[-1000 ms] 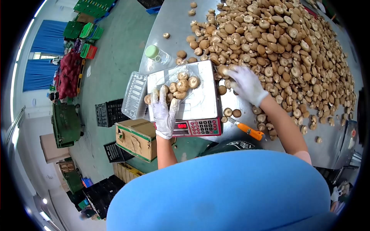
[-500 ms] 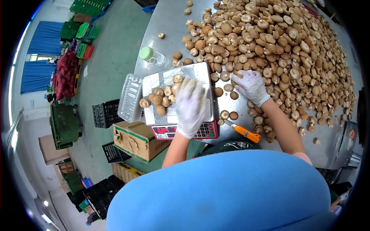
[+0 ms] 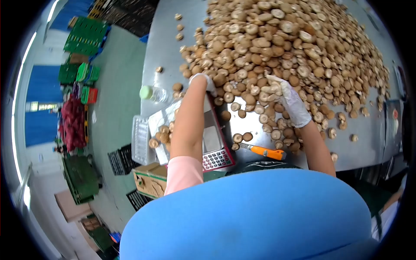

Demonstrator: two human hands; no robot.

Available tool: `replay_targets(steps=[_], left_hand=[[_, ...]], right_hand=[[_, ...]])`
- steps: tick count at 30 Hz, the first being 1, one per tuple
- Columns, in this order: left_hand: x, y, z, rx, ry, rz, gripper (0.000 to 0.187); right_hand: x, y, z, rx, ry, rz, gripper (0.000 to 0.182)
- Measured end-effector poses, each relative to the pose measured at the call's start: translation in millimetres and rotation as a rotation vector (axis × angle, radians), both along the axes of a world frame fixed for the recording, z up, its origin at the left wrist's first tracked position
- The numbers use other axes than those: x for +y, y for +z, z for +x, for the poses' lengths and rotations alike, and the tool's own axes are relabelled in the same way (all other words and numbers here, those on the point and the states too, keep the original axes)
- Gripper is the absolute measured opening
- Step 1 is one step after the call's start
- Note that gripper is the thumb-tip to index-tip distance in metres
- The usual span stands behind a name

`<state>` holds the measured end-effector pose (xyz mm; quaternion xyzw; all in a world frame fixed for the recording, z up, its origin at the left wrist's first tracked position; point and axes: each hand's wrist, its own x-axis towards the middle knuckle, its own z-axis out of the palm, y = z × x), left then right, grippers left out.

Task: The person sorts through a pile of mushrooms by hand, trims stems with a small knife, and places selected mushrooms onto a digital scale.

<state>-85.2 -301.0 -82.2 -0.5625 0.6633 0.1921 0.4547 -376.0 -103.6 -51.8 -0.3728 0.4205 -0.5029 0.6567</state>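
Note:
My left hand [image 3: 203, 81], in a white glove, reaches past the scale [image 3: 211, 138] to the near left edge of a big heap of shiitake mushrooms [image 3: 277, 43]. Its fingers point down and are mostly hidden behind the wrist. At the front of the heap, my right hand [image 3: 294, 104], also gloved, has its fingers curled round pale shiitake mushrooms [image 3: 271, 92]. Several mushrooms [image 3: 163, 133] lie in a clear plastic clamshell box [image 3: 141, 141] on the scale, partly covered by my left forearm.
An orange-handled knife [image 3: 268, 152] lies near the table's front edge beside loose mushrooms [image 3: 242, 137]. A bottle with a pale green lid [image 3: 146, 92] lies left of the scale. Below the table stands a cardboard box [image 3: 149, 178]; black crates [image 3: 123, 161] are on the floor.
My left hand has moved from over the mushrooms on the scale away to the heap's edge. My right hand stays at the heap, now curled round mushrooms. The view has shifted.

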Motion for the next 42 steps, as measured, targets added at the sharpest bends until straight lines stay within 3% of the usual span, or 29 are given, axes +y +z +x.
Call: replay_targets(steps=[2,3,7,11,13,15,17,21,23,24,25,27,29,31,35,36,39,42], left_hand=[[2.4,-3.6,-4.0,-0.004,-0.077,-0.026,0.081],[6.4,0.5,-4.2,0.006,-0.094,-0.076,0.079],[10.2,22.3,-3.2,0.097,-0.040,-0.053,0.094],[9.8,10.2,7.9,0.215,0.004,-0.135,0.092],[2.4,-0.1,9.2,0.162,-0.037,-0.096,0.107],[0.5,-7.9,16.5,0.208,-0.038,-0.119,0.109],[5.5,-6.5,21.8,0.378,-0.005,-0.175,0.110],[18.8,6.7,17.2,0.462,0.019,-0.213,0.112],[19.9,4.1,20.1,0.552,0.100,-0.234,0.116],[18.4,5.0,18.7,0.538,0.086,-0.209,0.118],[17.5,6.5,18.6,0.533,0.088,-0.211,0.118],[20.3,21.6,12.1,0.527,0.107,-0.133,0.117],[20.5,14.1,17.6,0.563,0.111,-0.174,0.115],[14.0,1.9,24.6,0.606,0.080,-0.169,0.113],[4.7,-6.9,31.0,0.646,0.091,-0.117,0.110],[-0.4,-12.4,35.5,0.676,0.082,-0.094,0.112],[-4.5,-20.5,40.4,0.717,0.033,-0.096,0.114],[1.6,-20.3,37.9,0.738,0.071,-0.132,0.112]], right_hand=[[7.4,-3.9,-9.0,0.234,0.026,-0.124,0.058],[9.0,-0.5,-9.3,-0.095,0.053,0.016,0.060],[15.1,-3.5,-7.4,-0.431,0.025,0.087,0.063],[19.4,-8.8,-11.4,-0.500,0.013,0.117,0.062],[20.4,-27.4,-17.8,-0.616,0.086,0.030,0.060],[25.5,-25.5,-16.5,-0.595,0.013,0.072,0.061],[29.1,-25.7,-20.7,-0.892,0.158,0.049,0.059],[44.8,-13.2,-23.0,-0.897,0.167,0.059,0.057],[49.8,-13.8,-27.4,-0.862,0.138,0.068,0.054],[58.0,-10.4,-28.6,-0.445,-0.030,0.087,0.048],[69.2,-3.2,-33.9,-0.449,-0.026,0.086,0.048],[96.5,12.5,-55.9,0.215,-0.020,-0.006,0.044],[133.1,23.6,-81.4,0.237,-0.094,0.198,0.036],[175.8,23.5,-112.2,0.130,-0.109,0.229,0.033],[259.7,2.2,-175.1,0.519,-0.114,0.451,0.031],[270.2,-3.6,-182.5,0.596,-0.156,0.393,0.029],[265.5,0.1,-179.6,0.574,-0.285,0.473,0.028],[228.4,9.5,-158.8,0.653,-0.193,0.457,0.027]])
